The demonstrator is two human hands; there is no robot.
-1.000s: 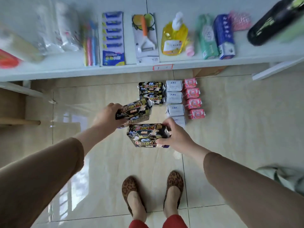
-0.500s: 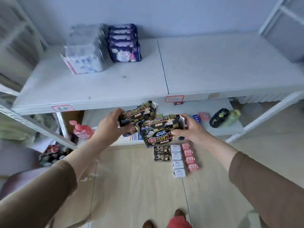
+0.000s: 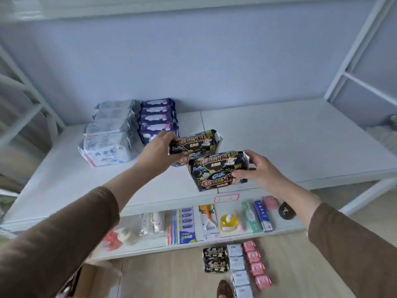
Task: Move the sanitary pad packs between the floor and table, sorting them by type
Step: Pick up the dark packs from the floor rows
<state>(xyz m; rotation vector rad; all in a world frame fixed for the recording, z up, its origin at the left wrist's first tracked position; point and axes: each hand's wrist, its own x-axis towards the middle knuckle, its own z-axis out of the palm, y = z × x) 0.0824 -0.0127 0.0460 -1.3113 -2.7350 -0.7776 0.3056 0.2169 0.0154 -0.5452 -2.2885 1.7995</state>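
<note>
My left hand grips black sanitary pad packs over the white table. My right hand grips another stack of black packs just in front of them, above the table's front edge. On the table at the back left stand a row of white packs and a row of dark blue packs. On the floor lie more black packs, small white packs and pink packs in columns.
A lower shelf under the table holds toothbrushes, a yellow soap bottle, toothpaste boxes and other goods. White frame posts rise at the right and left. A cardboard box sits on the floor at the lower left.
Both hands have lifted the black packs from floor level up over the table top. The view has tilted up from the floor to the table and wall.
</note>
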